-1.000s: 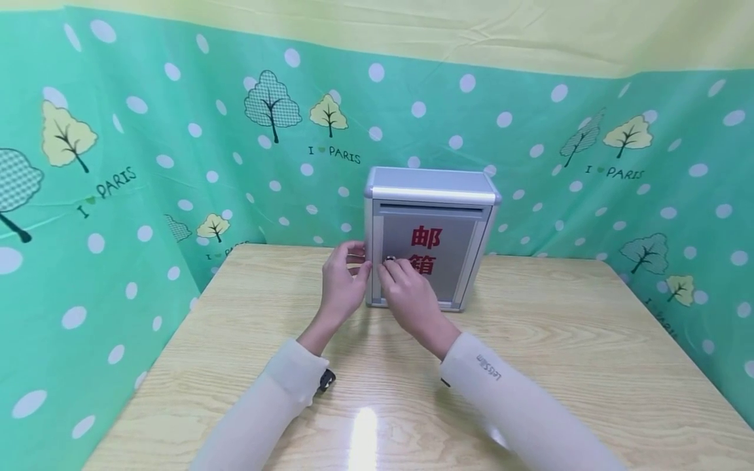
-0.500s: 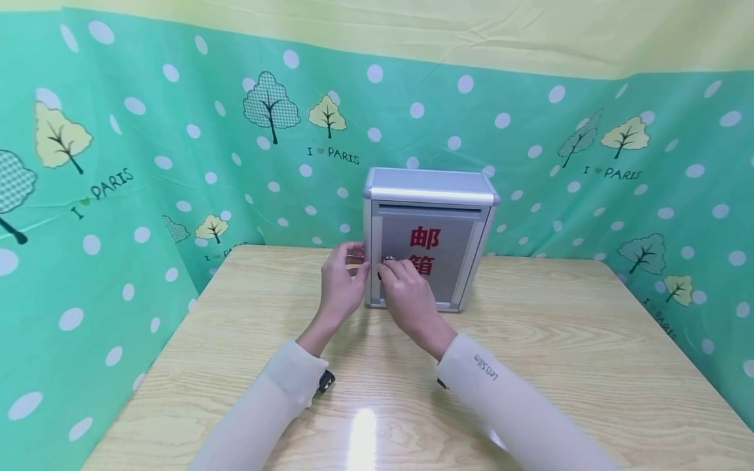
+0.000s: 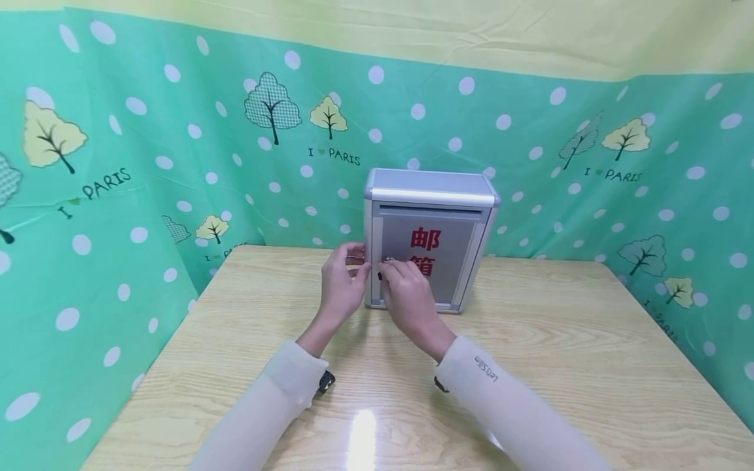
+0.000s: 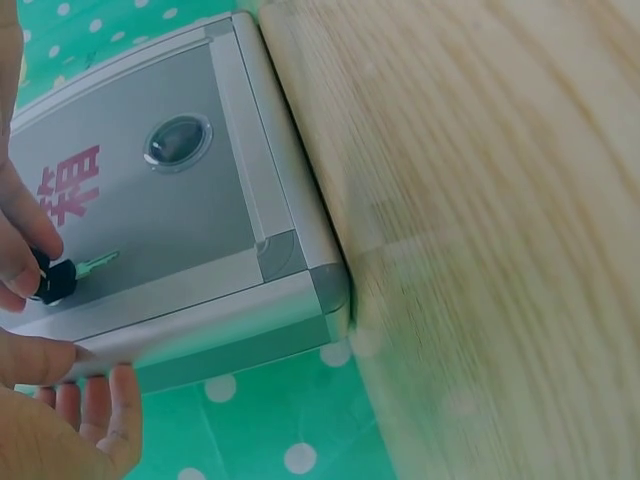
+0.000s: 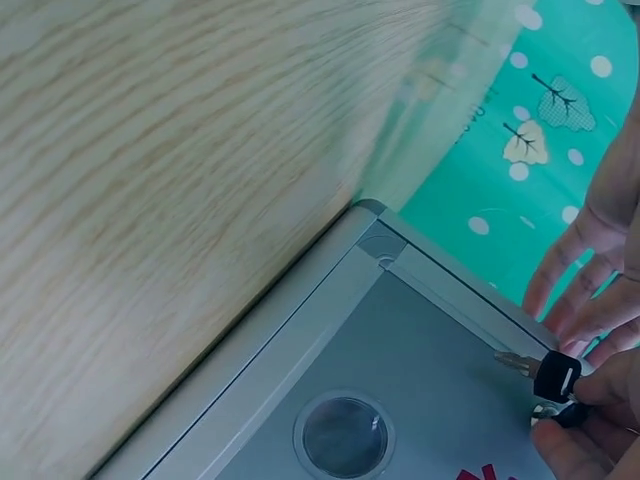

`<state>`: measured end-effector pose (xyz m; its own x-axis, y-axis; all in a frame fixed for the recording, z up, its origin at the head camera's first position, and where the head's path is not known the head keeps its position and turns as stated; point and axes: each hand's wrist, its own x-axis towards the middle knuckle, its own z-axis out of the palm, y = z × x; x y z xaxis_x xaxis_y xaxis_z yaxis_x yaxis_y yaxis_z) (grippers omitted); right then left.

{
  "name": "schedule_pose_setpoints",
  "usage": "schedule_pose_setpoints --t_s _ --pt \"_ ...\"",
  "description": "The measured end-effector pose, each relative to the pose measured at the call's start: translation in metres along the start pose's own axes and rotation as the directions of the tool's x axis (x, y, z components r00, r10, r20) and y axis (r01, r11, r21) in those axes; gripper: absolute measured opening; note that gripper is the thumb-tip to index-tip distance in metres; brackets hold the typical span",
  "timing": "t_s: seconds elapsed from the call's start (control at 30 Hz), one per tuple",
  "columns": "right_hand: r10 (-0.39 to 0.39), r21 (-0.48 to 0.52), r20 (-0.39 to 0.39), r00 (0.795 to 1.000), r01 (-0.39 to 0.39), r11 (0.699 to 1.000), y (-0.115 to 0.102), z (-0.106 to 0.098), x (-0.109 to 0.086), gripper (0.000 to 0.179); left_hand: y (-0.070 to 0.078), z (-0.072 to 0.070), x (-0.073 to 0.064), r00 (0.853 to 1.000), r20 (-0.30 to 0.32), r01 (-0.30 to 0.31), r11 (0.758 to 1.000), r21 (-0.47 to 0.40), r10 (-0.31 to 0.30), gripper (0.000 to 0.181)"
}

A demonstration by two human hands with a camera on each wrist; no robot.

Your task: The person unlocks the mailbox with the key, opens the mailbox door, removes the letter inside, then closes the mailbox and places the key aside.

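The right hand (image 3: 406, 294) pinches a black-headed key (image 5: 548, 374) just before the door of the silver mailbox (image 3: 430, 235); the key's tip is off the lock (image 4: 177, 141). The left hand (image 3: 343, 282), fingers relaxed, rests on the mailbox's left edge; the mailbox stands upright on the counter (image 3: 559, 353)

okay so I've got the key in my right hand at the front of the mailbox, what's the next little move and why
Probably guide the key tip to the round lock and line it up. The right hand pinches the key by its black head, and its blade lies against the grey door, beside the lock rather than in it. The left hand braces the mailbox at its side edge, so it should stay put.
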<state>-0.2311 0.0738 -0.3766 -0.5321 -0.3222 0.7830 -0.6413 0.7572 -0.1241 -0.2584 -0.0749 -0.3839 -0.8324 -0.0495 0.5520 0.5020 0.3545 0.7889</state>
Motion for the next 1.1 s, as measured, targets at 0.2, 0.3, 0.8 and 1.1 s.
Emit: schedule_pose_setpoints --t_s 0.2,0.3,0.8,1.1 --pt "0.102 0.084 -0.024 0.994 -0.100 0.991 -0.0032 -0.0007 0.0012 0.018 -0.0005 0.0001 0.0002 1.000 -0.006 -0.008 1.000 -0.007 0.008 0.034" --pt "0.145 0.105 -0.028 0.989 -0.141 0.984 -0.0045 -0.0008 0.0021 0.016 -0.0005 -0.0001 0.0001 1.000 -0.009 -0.019 1.000 -0.009 0.019 0.034" --pt "0.423 0.374 0.024 0.906 -0.400 0.837 -0.0081 -0.0025 0.0045 0.016 -0.0002 0.0006 -0.0001 1.000 -0.017 -0.009 1.000 -0.024 0.008 0.034" --pt "0.531 0.448 0.074 0.844 -0.504 0.739 -0.0084 -0.0037 0.0045 0.016 0.0005 0.0007 -0.0011 1.000 -0.016 0.000 1.000 -0.026 -0.001 0.035"
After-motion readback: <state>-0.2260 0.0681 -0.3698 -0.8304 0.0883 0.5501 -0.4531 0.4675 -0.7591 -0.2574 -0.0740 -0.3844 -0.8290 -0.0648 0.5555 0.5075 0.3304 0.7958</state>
